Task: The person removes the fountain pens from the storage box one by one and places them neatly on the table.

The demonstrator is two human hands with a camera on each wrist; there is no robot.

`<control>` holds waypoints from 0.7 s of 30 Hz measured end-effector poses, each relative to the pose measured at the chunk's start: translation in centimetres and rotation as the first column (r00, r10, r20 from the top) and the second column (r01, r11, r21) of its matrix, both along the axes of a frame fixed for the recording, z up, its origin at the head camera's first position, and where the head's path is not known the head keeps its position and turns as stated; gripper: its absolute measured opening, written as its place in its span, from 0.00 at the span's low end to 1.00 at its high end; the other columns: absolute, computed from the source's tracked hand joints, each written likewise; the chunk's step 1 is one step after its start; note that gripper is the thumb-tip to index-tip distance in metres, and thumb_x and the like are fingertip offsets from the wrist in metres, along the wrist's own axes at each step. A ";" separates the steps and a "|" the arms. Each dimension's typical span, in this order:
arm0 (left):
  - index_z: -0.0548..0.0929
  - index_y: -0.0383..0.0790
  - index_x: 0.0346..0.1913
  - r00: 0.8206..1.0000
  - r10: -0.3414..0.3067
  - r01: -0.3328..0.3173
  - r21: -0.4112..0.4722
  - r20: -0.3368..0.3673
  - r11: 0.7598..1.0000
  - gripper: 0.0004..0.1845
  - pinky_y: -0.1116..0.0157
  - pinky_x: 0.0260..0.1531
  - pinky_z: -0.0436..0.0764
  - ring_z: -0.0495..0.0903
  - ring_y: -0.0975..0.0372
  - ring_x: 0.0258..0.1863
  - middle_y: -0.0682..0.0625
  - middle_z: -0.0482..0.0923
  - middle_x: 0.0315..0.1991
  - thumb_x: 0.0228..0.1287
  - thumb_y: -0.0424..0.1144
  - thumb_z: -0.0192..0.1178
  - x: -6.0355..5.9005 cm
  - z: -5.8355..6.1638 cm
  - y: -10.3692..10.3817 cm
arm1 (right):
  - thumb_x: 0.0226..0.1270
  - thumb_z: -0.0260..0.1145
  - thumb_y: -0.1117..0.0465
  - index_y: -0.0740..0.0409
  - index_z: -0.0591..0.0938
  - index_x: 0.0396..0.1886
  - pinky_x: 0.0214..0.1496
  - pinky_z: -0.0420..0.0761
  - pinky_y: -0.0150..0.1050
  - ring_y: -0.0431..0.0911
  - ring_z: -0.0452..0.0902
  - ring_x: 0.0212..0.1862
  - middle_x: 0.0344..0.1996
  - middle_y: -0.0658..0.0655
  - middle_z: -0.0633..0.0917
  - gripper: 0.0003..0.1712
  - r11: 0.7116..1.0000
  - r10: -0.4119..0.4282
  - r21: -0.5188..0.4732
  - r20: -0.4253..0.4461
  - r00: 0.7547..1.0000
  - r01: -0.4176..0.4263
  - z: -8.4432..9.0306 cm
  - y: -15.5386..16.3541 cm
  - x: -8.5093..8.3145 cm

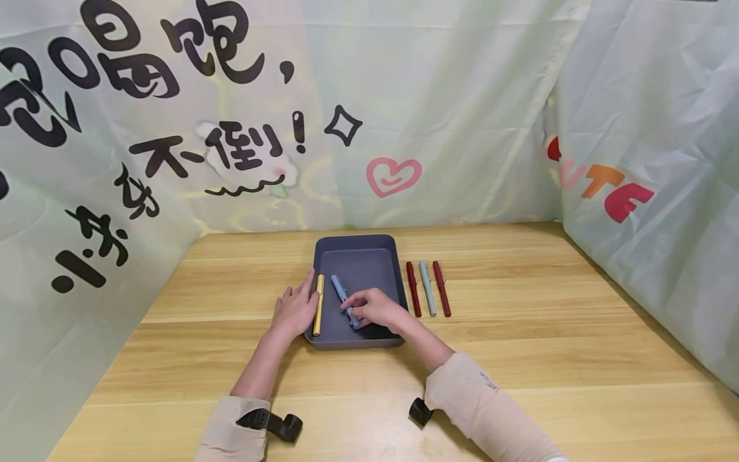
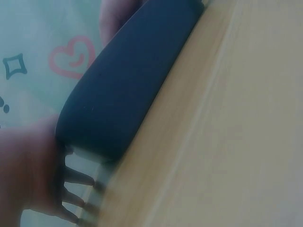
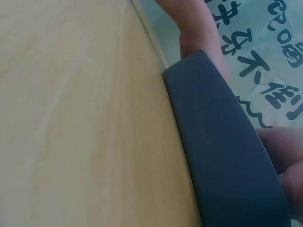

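A dark grey tray (image 1: 356, 242) lies on the wooden table. Along its left inner side is a yellow pen (image 1: 318, 314). My left hand (image 1: 294, 312) rests against the tray's left rim with its fingers extended, thumb close to the yellow pen. Inside the tray, my right hand (image 1: 375, 308) pinches a blue pen (image 1: 338, 286) near its lower end; the pen slants, and the fingers cover part of it. In the left wrist view the left hand (image 2: 33, 165) reaches past the tray's corner. The tray wall hides most of the right hand (image 3: 286, 151) in the right wrist view.
Right of the tray, a red pen (image 1: 414, 292), a light blue pen (image 1: 427, 292) and another red pen (image 1: 441, 292) lie side by side on the table (image 1: 519, 346). Printed curtains (image 1: 462, 115) hang behind and at both sides.
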State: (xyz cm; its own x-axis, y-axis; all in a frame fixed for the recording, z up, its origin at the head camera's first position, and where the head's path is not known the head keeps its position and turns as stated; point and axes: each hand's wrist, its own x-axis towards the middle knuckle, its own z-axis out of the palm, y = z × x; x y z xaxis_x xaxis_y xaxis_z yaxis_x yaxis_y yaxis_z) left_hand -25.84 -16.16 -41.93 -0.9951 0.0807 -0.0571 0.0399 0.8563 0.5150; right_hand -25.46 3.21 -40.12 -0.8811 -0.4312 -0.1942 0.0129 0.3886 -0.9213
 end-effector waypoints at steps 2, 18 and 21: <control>0.43 0.50 0.73 1.000 0.000 0.000 0.000 0.000 1.000 0.29 0.40 0.60 0.40 0.45 0.37 0.65 0.39 0.54 0.68 0.72 0.47 0.34 0.0 0.0 0.0 | 0.62 0.56 0.74 0.67 0.81 0.45 0.33 0.80 0.37 0.44 0.75 0.28 0.30 0.57 0.77 0.13 1.000 0.000 -0.010 0.011 1.000 0.000 0.0 0.0 0.0; 0.44 0.48 0.73 1.000 -0.001 0.001 0.008 -0.011 1.000 0.29 0.40 0.60 0.41 0.46 0.37 0.65 0.41 0.55 0.68 0.72 0.46 0.34 -0.1 -0.1 -0.1 | 0.57 0.60 0.76 0.69 0.80 0.47 0.37 0.80 0.39 0.48 0.80 0.34 0.38 0.61 0.78 0.17 0.999 -0.013 -0.051 0.007 1.000 0.013 0.8 1.1 0.4; 0.43 0.49 0.73 1.000 -0.002 0.002 0.012 -0.007 1.000 0.29 0.41 0.60 0.40 0.46 0.37 0.65 0.41 0.54 0.68 0.72 0.47 0.34 -0.1 -0.1 -0.1 | 0.57 0.60 0.76 0.70 0.79 0.48 0.38 0.80 0.40 0.48 0.79 0.34 0.39 0.62 0.77 0.17 0.999 -0.008 -0.052 -0.008 1.000 0.008 1.2 1.7 0.4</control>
State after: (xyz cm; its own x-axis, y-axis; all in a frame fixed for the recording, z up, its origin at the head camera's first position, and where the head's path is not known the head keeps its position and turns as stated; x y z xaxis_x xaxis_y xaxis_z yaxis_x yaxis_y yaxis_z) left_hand -25.93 -16.29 -42.04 -0.9953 0.0834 -0.0496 0.0451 0.8501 0.5247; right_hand -25.10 4.92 -38.88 -0.8859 -0.4337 -0.1649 0.0086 0.3401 -0.9403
